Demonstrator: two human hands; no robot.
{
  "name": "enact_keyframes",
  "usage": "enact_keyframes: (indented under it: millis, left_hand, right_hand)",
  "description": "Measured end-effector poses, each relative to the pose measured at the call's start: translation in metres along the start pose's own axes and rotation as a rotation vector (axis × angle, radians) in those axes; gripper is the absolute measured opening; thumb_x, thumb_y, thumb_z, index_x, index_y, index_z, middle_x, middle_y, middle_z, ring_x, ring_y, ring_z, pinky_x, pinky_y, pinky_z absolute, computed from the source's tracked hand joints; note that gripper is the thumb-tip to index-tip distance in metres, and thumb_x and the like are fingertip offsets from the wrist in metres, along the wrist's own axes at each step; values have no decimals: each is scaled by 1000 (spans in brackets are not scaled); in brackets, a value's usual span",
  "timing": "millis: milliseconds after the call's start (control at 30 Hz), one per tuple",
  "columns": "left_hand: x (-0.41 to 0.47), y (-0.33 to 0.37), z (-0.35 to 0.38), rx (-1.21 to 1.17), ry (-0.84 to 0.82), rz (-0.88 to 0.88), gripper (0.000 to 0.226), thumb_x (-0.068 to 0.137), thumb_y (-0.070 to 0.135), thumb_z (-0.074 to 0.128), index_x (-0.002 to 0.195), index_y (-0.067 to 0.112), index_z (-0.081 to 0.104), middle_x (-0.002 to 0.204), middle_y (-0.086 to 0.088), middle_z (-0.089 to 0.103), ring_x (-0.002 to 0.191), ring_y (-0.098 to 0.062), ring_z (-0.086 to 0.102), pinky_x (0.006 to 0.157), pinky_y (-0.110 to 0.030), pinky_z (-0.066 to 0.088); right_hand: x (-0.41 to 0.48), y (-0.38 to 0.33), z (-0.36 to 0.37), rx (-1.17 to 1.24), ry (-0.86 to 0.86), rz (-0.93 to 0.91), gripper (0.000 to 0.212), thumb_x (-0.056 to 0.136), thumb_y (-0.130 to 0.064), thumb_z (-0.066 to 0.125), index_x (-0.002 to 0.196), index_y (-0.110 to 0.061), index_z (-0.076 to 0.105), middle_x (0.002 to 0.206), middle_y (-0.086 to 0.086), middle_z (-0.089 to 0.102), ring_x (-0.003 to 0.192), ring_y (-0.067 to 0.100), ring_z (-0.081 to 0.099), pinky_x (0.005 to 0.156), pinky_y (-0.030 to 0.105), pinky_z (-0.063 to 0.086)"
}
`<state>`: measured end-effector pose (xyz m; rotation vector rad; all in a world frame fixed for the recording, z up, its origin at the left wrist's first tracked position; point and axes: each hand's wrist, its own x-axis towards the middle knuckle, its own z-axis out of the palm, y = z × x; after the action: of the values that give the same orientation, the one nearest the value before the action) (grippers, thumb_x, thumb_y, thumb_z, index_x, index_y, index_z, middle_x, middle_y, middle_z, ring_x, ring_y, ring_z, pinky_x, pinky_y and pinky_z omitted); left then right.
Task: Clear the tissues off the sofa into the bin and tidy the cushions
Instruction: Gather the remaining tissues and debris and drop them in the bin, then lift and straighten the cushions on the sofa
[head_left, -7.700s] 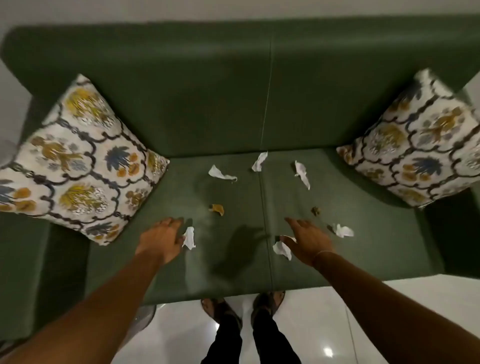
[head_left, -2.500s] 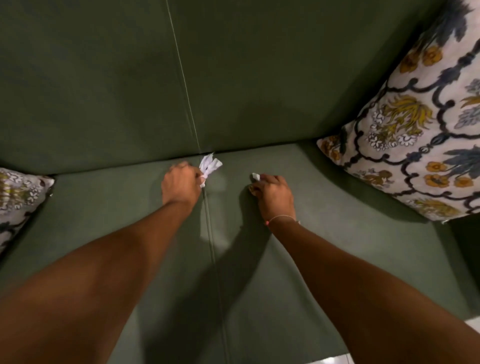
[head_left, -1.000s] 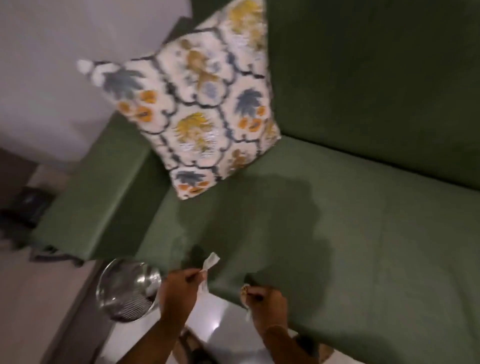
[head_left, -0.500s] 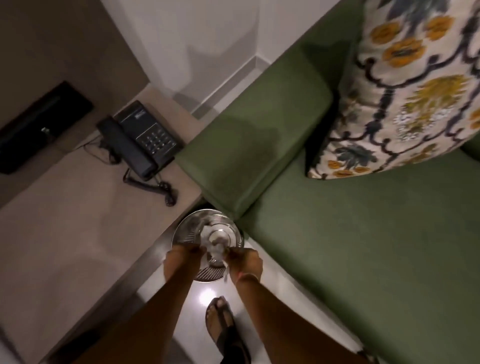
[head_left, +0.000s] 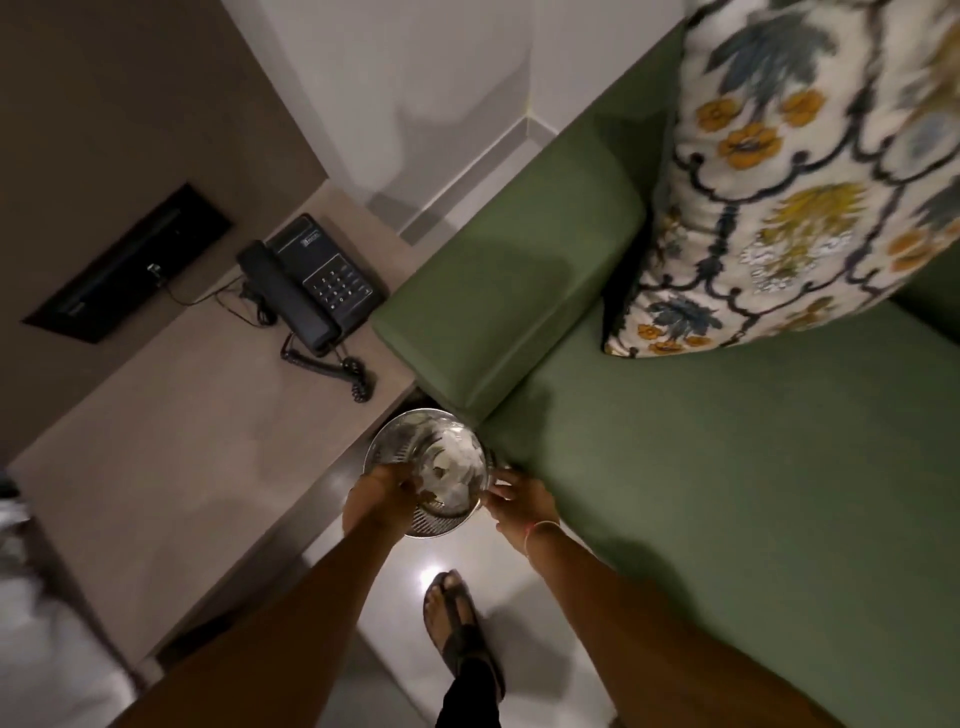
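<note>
A round metal bin stands on the floor between the sofa armrest and a side table. White crumpled tissues lie inside it. My left hand hangs over the bin's near left rim, fingers pointing down into it, with nothing visibly held. My right hand is at the bin's right rim, fingers spread and empty. A floral cushion leans at the sofa's left end. The part of the green sofa seat in view has no tissues on it.
A beige side table at the left carries a black telephone with a coiled cord. A dark wall panel sits behind it. My sandalled foot stands on the glossy white floor just below the bin.
Both hands carried tissues from the sofa seat leftwards to the bin and let them go. The tissues now lie inside the bin and my right hand's fingers have spread.
</note>
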<state>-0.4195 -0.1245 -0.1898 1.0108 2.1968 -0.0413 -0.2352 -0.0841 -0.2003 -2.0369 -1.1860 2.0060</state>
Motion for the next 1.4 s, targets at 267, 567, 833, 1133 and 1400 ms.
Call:
enact_keyframes:
  millis: [267, 567, 833, 1133, 1400]
  left_hand:
    - [-67, 153, -25, -49, -33, 102, 31, 88, 37, 57, 116, 25, 65, 104, -10, 73, 90, -28, 69, 84, -39, 57]
    - [-58, 342, -47, -524, 42, 126, 74, 74, 27, 75, 141, 21, 44, 138, -9, 58, 125, -32, 54, 107, -43, 42]
    - [-35, 381, -25, -907, -40, 53, 62, 67, 0, 66, 124, 22, 57, 123, -10, 65, 107, -33, 61, 96, -54, 51]
    - [-81, 487, 22, -783, -303, 347, 51, 67, -15, 54, 101, 21, 63, 103, -7, 72, 99, -30, 66, 86, -51, 57]
    - [-68, 542, 44, -526, -311, 347, 62, 63, -8, 44, 116, 18, 61, 101, -14, 68, 92, -31, 61, 86, -51, 54]
  right_hand:
    - [-60, -31, -179, -310, 202, -207, 35, 86, -28, 62, 120, -24, 66, 124, 5, 68, 113, 29, 62, 95, 32, 46]
    - [-49, -98, -401, 7, 625, -244, 63, 82, -29, 65, 139, -24, 39, 135, 15, 58, 121, 38, 55, 102, 47, 47]
    - [-7, -138, -438, 460, 456, -374, 63, 73, 15, 47, 130, -11, 49, 125, 20, 62, 109, 33, 57, 84, 41, 53]
    - [-118, -5, -474, 821, 967, -452, 55, 63, -10, 73, 110, -26, 48, 102, -10, 65, 97, 14, 65, 84, 44, 55]
    - [-109, 28, -468, 834, 960, -374, 73, 69, 1, 74, 126, -28, 40, 118, -5, 57, 113, 22, 56, 100, 52, 48]
